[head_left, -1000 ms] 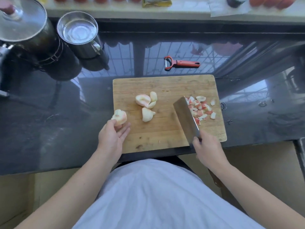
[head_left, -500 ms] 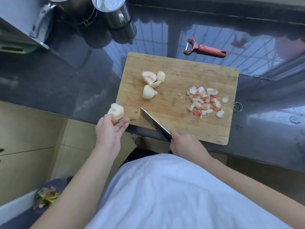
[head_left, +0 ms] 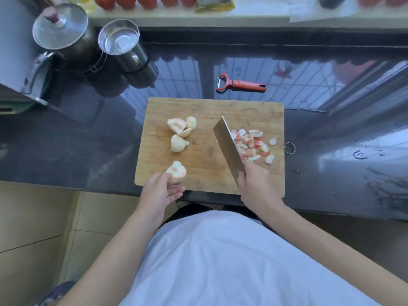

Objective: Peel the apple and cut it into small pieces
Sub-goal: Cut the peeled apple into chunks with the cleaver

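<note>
Dark glossy stone worktop (head_left: 331,164) under window light carries a rectangular wooden cutting board (head_left: 254,109). Left hand (head_left: 160,193) pinches a peeled pale apple chunk (head_left: 176,170) at the board's 7 o'clock, likely next to cut. Right hand (head_left: 256,184) grips a broad steel cleaver (head_left: 228,146), its blade walling the diced pieces (head_left: 251,145) at 3 o'clock. Red-handled peeler (head_left: 241,85) lies at 12.

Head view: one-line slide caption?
Left hand holds an apple chunk; right hand holds the cleaver over the cutting board.

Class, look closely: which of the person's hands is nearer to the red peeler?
Right. The right hand, gripping the cleaver, is below the peeler; the left hand is farther down-left.
</note>
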Demonstrator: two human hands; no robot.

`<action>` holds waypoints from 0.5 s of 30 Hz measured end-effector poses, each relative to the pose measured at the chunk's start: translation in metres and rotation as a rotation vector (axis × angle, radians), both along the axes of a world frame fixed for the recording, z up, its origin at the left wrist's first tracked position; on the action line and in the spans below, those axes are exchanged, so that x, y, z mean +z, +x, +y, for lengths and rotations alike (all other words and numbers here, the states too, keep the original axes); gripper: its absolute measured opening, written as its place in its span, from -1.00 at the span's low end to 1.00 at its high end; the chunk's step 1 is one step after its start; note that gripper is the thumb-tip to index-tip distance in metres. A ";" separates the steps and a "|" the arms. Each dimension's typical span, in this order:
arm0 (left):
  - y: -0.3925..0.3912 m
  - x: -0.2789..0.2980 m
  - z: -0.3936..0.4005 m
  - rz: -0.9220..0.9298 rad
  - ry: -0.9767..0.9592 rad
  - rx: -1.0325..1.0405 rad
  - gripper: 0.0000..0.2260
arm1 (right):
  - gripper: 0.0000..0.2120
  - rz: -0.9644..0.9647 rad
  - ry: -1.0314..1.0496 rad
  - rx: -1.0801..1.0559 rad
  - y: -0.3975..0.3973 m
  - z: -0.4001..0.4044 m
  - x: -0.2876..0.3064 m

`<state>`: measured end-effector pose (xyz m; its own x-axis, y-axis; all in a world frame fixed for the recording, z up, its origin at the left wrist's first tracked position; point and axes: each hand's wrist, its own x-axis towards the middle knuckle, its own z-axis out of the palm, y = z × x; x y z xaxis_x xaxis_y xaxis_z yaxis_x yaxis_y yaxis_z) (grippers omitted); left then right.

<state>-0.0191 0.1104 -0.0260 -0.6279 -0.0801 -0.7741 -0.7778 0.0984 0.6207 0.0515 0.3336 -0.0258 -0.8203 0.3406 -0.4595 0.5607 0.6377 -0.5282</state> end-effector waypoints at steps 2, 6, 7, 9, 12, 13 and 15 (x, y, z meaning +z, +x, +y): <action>-0.010 -0.003 -0.003 -0.007 -0.047 -0.087 -0.82 | -0.86 0.029 -0.082 -0.056 -0.019 -0.024 -0.005; -0.033 -0.008 -0.012 0.033 -0.129 -0.308 -0.84 | -0.85 0.009 -0.077 -0.173 -0.049 -0.051 -0.020; -0.038 -0.009 -0.014 0.048 -0.141 -0.369 -0.82 | -0.85 0.008 -0.067 -0.201 -0.050 -0.052 -0.021; -0.047 -0.012 -0.018 0.078 -0.135 -0.495 -0.79 | -0.88 -0.007 -0.017 -0.252 -0.042 -0.047 -0.021; -0.055 -0.023 -0.021 0.101 -0.111 -0.651 -0.79 | -0.83 -0.067 0.108 -0.295 -0.025 -0.035 -0.017; -0.057 -0.027 -0.021 0.094 -0.106 -0.690 -0.79 | -0.80 -0.056 0.093 -0.319 -0.021 -0.033 -0.013; -0.060 -0.035 -0.017 0.060 -0.088 -0.736 -0.81 | -0.83 -0.028 0.028 -0.346 -0.016 -0.034 -0.004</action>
<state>-0.0789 0.0932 -0.0613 -0.5841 0.3170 -0.7472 -0.4570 0.6324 0.6255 0.0353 0.2993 -0.0301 -0.6411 0.6092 -0.4668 0.7602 0.4209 -0.4949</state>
